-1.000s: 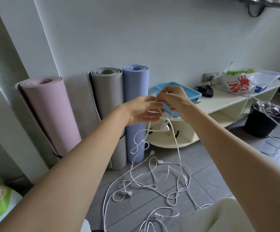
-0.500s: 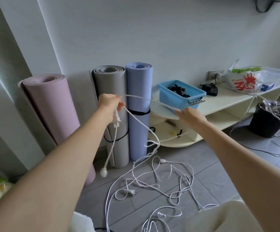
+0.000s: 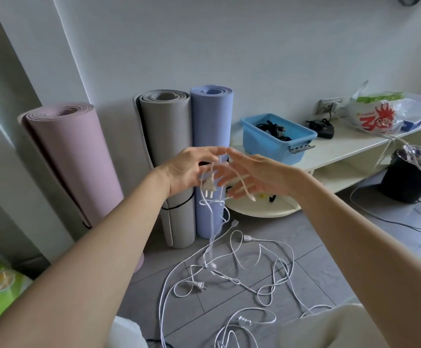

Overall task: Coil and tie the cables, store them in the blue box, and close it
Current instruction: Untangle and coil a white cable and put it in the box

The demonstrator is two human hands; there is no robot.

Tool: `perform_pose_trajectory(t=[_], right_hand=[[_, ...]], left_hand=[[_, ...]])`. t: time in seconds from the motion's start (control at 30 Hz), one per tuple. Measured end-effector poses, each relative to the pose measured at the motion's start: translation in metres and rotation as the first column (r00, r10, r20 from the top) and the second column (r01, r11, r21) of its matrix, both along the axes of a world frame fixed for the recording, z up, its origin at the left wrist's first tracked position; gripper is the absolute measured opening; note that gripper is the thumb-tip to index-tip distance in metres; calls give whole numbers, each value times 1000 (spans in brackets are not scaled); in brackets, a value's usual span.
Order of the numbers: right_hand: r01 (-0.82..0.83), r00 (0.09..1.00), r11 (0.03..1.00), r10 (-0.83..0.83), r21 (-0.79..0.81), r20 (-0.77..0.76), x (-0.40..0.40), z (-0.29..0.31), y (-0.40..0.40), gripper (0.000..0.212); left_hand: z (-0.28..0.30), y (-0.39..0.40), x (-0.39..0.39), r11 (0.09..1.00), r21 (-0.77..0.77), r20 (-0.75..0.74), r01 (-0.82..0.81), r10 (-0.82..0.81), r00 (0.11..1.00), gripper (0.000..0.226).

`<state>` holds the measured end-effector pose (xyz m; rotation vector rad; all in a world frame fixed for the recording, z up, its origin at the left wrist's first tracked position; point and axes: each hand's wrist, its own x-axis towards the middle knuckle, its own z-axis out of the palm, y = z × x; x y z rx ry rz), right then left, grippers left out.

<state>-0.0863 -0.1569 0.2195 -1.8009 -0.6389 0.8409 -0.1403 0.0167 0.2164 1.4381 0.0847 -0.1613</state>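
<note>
Upright against the wall stand three rolled mats (image 3: 169,156); beside them the open blue box (image 3: 274,141) sits on the low table (image 3: 350,144). White cables (image 3: 232,280) sprawl on the floor. Left hand (image 3: 189,169) pinches one cable, its plug (image 3: 208,185) dangling; right hand (image 3: 254,175) is spread wide.

Both hands (image 3: 229,172) have come together again around the white cable (image 3: 210,217).

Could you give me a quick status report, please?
Left hand holding white cable, plug dangling; right hand open alongside. Blue box open. Cables tangled on floor.
</note>
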Motion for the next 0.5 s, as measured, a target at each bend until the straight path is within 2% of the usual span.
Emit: perform_pose_trajectory(t=[0.07, 0.1, 0.13, 0.17, 0.2, 0.27, 0.3, 0.37, 0.4, 0.47, 0.5], right_hand=[[151, 988, 987, -149, 49, -46, 4, -7, 3, 58], [278, 961, 959, -277, 63, -20, 6, -12, 7, 56], [368, 925, 928, -372, 63, 72, 9, -18, 10, 49], [393, 895, 919, -390, 31, 217, 13, -24, 14, 41], [362, 874, 932, -333, -16, 354, 15, -29, 16, 37], [246, 846, 964, -164, -97, 507, 16, -41, 20, 42], [237, 835, 967, -152, -96, 529, 19, -46, 21, 37], [287, 807, 958, -241, -1, 540, 23, -52, 22, 15], [317, 783, 947, -289, 46, 551, 27, -54, 23, 16], [314, 734, 949, -258, 23, 628, 31, -56, 26, 25], [316, 710, 949, -219, -25, 669, 31, -57, 26, 27]], left_hand=[[-5, -3, 0, 996, -92, 21, -8, 10, 1000, 27], [-8, -6, 2, 995, -62, 35, -73, 76, 997, 22], [-10, -10, 5, 989, 16, 58, -147, 146, 988, 24], [-14, -13, 7, 977, 92, 89, -193, 185, 979, 29], [-17, -17, 9, 971, 122, 122, -205, 190, 974, 33], [-23, -22, 14, 980, 80, 153, -183, 169, 974, 35], [-26, -22, 17, 983, 47, 143, -179, 170, 975, 32], [-29, -23, 20, 988, 24, 71, -154, 152, 986, 22], [-31, -24, 20, 993, 63, 17, -102, 101, 995, 20], [-39, -25, 20, 976, 201, -87, 80, -64, 994, 40], [-40, -26, 19, 965, 214, -108, 154, -134, 985, 48]])
